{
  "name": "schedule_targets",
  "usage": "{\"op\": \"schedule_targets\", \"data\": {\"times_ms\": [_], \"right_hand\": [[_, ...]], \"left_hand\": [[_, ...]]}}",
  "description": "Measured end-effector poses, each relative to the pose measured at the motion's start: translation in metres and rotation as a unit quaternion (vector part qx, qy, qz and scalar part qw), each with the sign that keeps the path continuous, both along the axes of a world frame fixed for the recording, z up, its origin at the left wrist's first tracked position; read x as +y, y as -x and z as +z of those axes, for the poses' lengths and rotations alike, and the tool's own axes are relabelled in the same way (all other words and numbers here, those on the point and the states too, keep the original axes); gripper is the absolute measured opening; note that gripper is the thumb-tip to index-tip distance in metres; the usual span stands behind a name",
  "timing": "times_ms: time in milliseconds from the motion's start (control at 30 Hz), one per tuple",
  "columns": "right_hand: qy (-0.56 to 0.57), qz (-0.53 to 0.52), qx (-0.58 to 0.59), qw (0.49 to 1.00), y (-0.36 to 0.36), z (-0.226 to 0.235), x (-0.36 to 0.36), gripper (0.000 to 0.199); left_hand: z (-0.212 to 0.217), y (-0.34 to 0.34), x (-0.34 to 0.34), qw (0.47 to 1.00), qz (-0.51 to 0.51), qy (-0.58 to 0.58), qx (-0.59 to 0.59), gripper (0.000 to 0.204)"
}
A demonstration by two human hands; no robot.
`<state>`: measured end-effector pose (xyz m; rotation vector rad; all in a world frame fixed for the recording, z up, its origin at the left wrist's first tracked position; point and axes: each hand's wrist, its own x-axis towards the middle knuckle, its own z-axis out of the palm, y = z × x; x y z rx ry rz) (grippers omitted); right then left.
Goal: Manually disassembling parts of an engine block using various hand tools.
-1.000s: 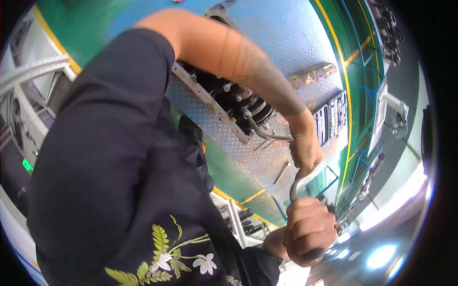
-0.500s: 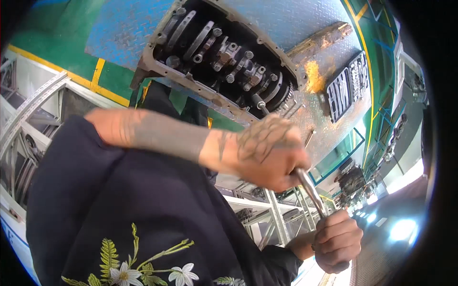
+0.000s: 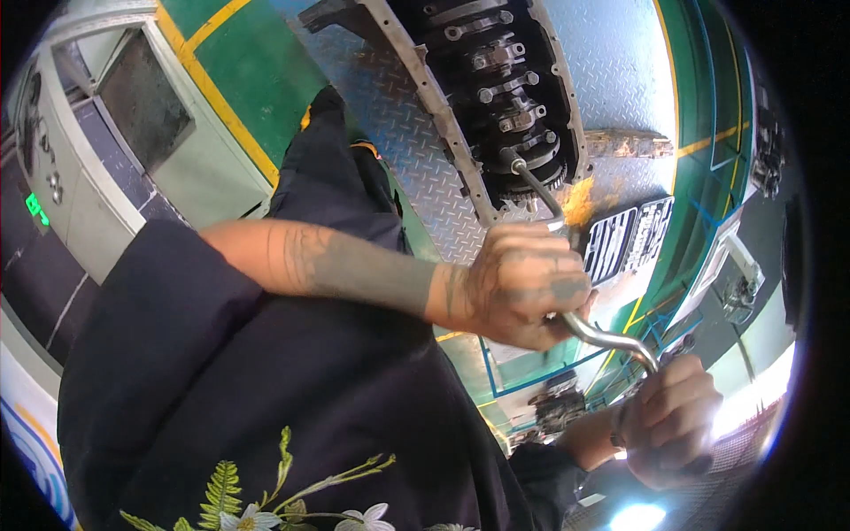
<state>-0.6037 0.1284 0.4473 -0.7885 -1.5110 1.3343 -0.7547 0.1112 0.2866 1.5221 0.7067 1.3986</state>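
Left hand (image 3: 522, 283) has swung the speed wrench (image 3: 567, 265) crank round from half a second ago; right hand (image 3: 673, 420) stays clamped on the end knob. Both fists closed on the wrench, its socket end seated on a bolt in the engine block (image 3: 496, 97), so the bolt is turning.

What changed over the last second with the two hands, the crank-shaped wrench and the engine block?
The left hand swung round with the bent middle of the speed wrench, from the right of the view towards its centre. The wrench tip now shows seated in the engine block, which has come into fuller view. Both hands kept their grip; the right hand stayed on the end knob.
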Motion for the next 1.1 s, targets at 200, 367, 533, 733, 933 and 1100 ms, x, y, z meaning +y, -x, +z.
{"op": "schedule_targets", "data": {"times_ms": [200,367,533,733,933,1100], "right_hand": [[-0.031,-0.231,-0.023,0.972,0.019,-0.005,-0.056,0.045],[-0.037,-0.285,0.038,0.957,0.027,-0.012,-0.05,0.059],[-0.04,-0.209,0.031,0.976,0.042,-0.017,-0.006,0.057],[-0.038,-0.165,0.068,0.983,0.072,-0.014,0.024,0.045],[0.02,0.053,-0.251,0.966,0.117,0.005,0.012,0.032],[-0.167,-0.404,-0.162,0.885,0.136,0.025,-0.005,0.044]], "left_hand": [[0.008,0.016,0.072,0.775,-0.582,-0.085,0.23,0.024],[-0.012,-0.006,0.064,0.788,-0.608,-0.095,-0.007,0.024],[-0.016,-0.005,0.011,0.976,-0.186,-0.086,-0.072,0.037],[0.003,-0.074,-0.023,0.991,0.12,-0.024,-0.048,0.023],[0.021,-0.104,0.083,0.972,0.036,-0.115,-0.204,0.023],[0.067,-0.112,0.115,0.97,-0.148,-0.137,-0.136,0.023]]}}
